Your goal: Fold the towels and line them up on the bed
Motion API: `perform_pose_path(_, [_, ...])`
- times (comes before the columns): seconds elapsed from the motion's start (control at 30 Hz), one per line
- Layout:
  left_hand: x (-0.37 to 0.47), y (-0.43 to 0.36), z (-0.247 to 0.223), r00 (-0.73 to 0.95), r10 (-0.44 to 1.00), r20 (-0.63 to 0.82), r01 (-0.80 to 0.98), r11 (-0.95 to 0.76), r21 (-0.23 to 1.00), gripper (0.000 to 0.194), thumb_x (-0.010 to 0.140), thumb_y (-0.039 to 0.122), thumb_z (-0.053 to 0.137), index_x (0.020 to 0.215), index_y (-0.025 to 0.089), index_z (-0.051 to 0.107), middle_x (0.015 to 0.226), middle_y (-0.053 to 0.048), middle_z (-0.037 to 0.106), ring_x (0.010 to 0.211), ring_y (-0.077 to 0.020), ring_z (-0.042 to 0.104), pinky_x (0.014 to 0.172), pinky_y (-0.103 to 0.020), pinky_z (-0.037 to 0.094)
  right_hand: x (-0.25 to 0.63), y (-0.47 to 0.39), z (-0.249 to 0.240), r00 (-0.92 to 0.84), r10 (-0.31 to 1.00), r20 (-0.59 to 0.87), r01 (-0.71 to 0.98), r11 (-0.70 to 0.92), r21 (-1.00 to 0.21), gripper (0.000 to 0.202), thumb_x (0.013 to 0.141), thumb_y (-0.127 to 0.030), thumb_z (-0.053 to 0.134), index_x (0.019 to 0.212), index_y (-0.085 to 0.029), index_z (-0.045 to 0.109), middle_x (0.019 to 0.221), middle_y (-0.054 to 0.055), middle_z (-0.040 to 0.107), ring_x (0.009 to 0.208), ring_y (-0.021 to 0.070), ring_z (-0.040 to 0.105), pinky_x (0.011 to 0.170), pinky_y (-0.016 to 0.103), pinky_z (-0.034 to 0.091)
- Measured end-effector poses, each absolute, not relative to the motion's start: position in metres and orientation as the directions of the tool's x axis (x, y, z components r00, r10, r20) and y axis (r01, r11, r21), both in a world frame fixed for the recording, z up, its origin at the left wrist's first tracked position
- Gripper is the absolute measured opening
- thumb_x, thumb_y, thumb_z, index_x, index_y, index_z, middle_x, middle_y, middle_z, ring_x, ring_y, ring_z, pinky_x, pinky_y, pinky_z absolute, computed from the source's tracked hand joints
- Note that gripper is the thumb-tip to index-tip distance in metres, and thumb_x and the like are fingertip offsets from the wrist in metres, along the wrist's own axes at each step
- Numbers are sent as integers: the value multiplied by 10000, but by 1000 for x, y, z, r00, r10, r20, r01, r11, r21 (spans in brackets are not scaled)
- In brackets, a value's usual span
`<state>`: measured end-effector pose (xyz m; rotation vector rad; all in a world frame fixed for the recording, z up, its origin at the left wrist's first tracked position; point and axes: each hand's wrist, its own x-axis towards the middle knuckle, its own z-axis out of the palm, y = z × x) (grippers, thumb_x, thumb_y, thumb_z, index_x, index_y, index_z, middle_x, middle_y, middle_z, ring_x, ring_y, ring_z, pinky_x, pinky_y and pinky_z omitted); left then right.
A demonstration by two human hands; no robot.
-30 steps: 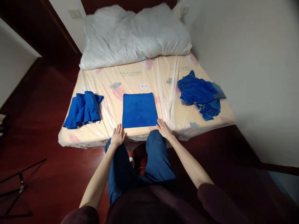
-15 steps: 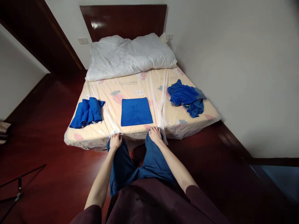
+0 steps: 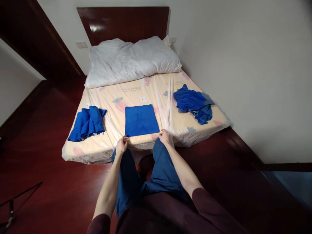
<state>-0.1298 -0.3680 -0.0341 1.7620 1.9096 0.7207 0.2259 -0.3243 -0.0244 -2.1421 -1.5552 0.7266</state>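
Fingers pinch both near corners of the blue cloth lying flat beyond them.

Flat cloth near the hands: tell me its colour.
Flat cloth: blue, clearest in the head view.

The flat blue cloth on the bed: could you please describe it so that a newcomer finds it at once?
Start at the bed, below the dark headboard. Midway along the bed's near side lies the flat blue cloth, its near corners at the left hand and right hand. Unlike the rumpled left heap and right heap, it lies flat with straight edges.
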Motion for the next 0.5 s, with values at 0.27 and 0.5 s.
perform_pose_path(0.27, [-139, -350, -44, -86, 996, 38, 754, 40, 656, 412, 907, 211, 577, 1287, 148, 724, 1144, -128, 743, 967, -248, 729, 951, -380, 593, 227, -310, -25, 199, 973, -113, 799, -228, -556, 454, 888, -91, 632, 1304, -256, 713, 1053, 50, 776, 964, 208, 743, 907, 283, 557])
perform_pose_path(0.5, [-129, -344, -40, 46, 978, 205, 915, -124, 385, 476, 925, 148, 554, 1374, 222, 694, 1454, -164, 612, 1348, -358, 549, 1146, -552, 442, 230, -306, -24, 62, 998, -16, 867, -62, -494, 461, 879, -69, 626, 1285, -250, 745, 1182, 59, 719, 984, 189, 706, 919, 288, 564])
